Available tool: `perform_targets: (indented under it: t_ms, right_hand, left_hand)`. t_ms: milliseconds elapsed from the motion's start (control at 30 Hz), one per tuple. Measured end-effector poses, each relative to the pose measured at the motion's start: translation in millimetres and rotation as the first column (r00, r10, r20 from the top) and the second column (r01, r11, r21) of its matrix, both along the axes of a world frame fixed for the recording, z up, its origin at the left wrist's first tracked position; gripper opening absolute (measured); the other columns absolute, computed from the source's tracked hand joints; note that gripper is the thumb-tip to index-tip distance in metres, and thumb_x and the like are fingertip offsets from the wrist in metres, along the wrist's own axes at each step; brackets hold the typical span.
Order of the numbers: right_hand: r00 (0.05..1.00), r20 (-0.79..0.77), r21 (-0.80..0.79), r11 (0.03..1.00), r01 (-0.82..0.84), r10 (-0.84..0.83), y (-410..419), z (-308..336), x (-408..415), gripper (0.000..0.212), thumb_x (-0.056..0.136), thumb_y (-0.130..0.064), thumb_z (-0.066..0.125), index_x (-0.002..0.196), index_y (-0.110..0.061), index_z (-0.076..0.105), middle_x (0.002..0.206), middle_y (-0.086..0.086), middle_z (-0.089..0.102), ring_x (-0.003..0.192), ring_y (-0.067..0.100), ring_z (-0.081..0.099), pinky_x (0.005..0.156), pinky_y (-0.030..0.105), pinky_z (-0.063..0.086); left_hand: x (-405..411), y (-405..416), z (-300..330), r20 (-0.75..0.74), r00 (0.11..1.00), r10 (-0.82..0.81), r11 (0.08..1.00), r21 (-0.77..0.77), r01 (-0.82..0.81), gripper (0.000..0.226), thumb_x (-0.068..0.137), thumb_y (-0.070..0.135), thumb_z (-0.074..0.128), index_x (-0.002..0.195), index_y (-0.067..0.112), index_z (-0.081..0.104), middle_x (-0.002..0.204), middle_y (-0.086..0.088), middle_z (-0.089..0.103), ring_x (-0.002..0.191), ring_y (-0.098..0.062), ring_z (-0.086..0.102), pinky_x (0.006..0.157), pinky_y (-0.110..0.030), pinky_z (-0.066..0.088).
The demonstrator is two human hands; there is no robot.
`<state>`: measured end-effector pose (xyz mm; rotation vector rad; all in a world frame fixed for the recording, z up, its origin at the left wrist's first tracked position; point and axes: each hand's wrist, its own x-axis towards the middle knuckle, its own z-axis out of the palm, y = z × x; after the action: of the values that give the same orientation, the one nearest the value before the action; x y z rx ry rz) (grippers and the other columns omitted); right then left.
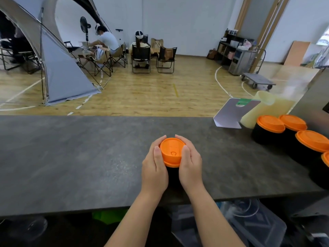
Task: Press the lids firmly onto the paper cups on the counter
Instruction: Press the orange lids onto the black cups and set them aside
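Note:
An orange lid (171, 151) sits on a black paper cup (173, 173) in the middle of the dark grey counter (71, 157). My left hand (154, 166) wraps the cup's left side, fingers curled round the lid's rim and thumb on its edge. My right hand (190, 165) holds the right side the same way. Most of the cup is hidden between my hands. Several more black cups with orange lids (271, 124) stand grouped at the counter's right end.
A stack of pale cups in a plastic sleeve (263, 107) and a lilac card stand (231, 113) sit at the far right edge of the counter. Beyond the counter are a wooden floor, a grey tent, folding chairs and seated people. Clear bins lie below the near edge.

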<state>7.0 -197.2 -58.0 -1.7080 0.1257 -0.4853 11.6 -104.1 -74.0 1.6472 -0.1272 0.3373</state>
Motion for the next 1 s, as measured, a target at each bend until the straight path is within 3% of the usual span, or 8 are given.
perform_targets:
  t_ms: [400, 567, 667, 733, 800, 867, 933, 1000]
  right_hand:
    - [0.999, 0.013, -0.043, 0.999, -0.034, 0.034, -2, -3, 2, 0.031, 0.097, -0.039, 0.032, 0.115, -0.047, 0.055, 0.115, -0.023, 0.061, 0.108, -0.001, 0.059, 0.094, 0.028, 0.052]
    - [1.0, 0.001, 0.001, 1.0, 0.012, -0.012, 2, -1, -3, 0.029, 0.097, -0.037, 0.039, 0.118, -0.04, 0.059, 0.115, -0.018, 0.063, 0.104, -0.006, 0.058, 0.084, 0.009, 0.046]
    - [0.993, -0.005, 0.008, 0.993, 0.115, -0.115, 4, 1, -10, 0.023, 0.097, -0.03, 0.058, 0.12, -0.033, 0.06, 0.11, -0.018, 0.062, 0.102, -0.004, 0.058, 0.078, 0.004, 0.045]
    - [0.989, -0.007, 0.011, 0.989, 0.149, -0.149, 4, 1, -14, 0.029, 0.09, -0.033, 0.069, 0.116, -0.034, 0.056, 0.106, -0.017, 0.062, 0.099, 0.002, 0.06, 0.08, 0.013, 0.048]
    - [0.989, -0.034, -0.014, 0.989, 0.144, -0.145, 5, 3, -15, 0.044, 0.084, -0.047, 0.071, 0.121, -0.037, 0.049, 0.107, -0.015, 0.059, 0.099, 0.004, 0.059, 0.085, 0.023, 0.049]
    - [0.992, -0.047, -0.048, 0.992, 0.116, -0.119, 6, 3, -12, 0.059, 0.078, -0.068, 0.059, 0.129, -0.041, 0.045, 0.117, -0.013, 0.053, 0.106, 0.005, 0.055, 0.09, 0.027, 0.047]
    - [0.997, -0.047, -0.048, 0.997, 0.059, -0.061, 8, 1, -11, 0.064, 0.079, -0.075, 0.039, 0.133, -0.042, 0.046, 0.125, -0.012, 0.05, 0.113, 0.005, 0.053, 0.096, 0.026, 0.045]
    - [1.0, -0.024, -0.01, 1.0, 0.015, -0.015, 10, -1, -13, 0.057, 0.087, -0.068, 0.033, 0.133, -0.038, 0.05, 0.125, -0.014, 0.055, 0.113, -0.001, 0.055, 0.094, 0.017, 0.045]
  left_hand:
    - [2, 0, -3, 0.027, 1.0, -0.003, 1.0, 0.027, 0.002, 0.036, 0.103, 0.044, 0.024, 0.127, 0.044, 0.05, 0.119, 0.026, 0.059, 0.11, 0.006, 0.057, 0.085, -0.012, 0.049]
    - [3, 2, 1, 0.062, 0.987, 0.149, 0.987, 0.046, -0.152, 0.023, 0.104, 0.044, 0.035, 0.124, 0.044, 0.047, 0.121, 0.025, 0.055, 0.117, -0.003, 0.055, 0.098, -0.033, 0.05]
    - [14, 12, 8, 0.071, 0.969, 0.238, 0.968, 0.069, -0.243, 0.005, 0.101, 0.042, 0.053, 0.1, 0.037, 0.055, 0.103, 0.015, 0.062, 0.104, -0.008, 0.06, 0.091, -0.044, 0.053]
    - [20, 17, 12, 0.076, 0.964, 0.256, 0.957, 0.119, -0.264, 0.018, 0.1, 0.044, 0.053, 0.086, 0.036, 0.06, 0.089, 0.014, 0.065, 0.092, -0.005, 0.062, 0.083, -0.039, 0.052]
    - [18, 16, 19, 0.04, 0.966, 0.257, 0.959, 0.11, -0.26, 0.036, 0.102, 0.046, 0.041, 0.081, 0.032, 0.067, 0.087, 0.02, 0.065, 0.091, 0.006, 0.06, 0.081, -0.02, 0.046]
    - [8, 10, 25, -0.024, 0.97, 0.241, 0.967, 0.086, -0.239, 0.047, 0.105, 0.043, 0.031, 0.092, 0.029, 0.073, 0.103, 0.023, 0.064, 0.104, 0.008, 0.056, 0.087, -0.007, 0.036]
    - [-1, 4, 23, -0.048, 0.982, 0.185, 0.977, 0.114, -0.179, 0.048, 0.106, 0.041, 0.027, 0.117, 0.024, 0.071, 0.127, 0.014, 0.061, 0.127, -0.001, 0.05, 0.1, -0.011, 0.032]
    - [-4, 2, 19, -0.047, 0.993, 0.111, 0.982, 0.157, -0.102, 0.051, 0.103, 0.047, 0.026, 0.135, 0.025, 0.06, 0.145, 0.008, 0.051, 0.139, -0.005, 0.04, 0.107, -0.018, 0.028]
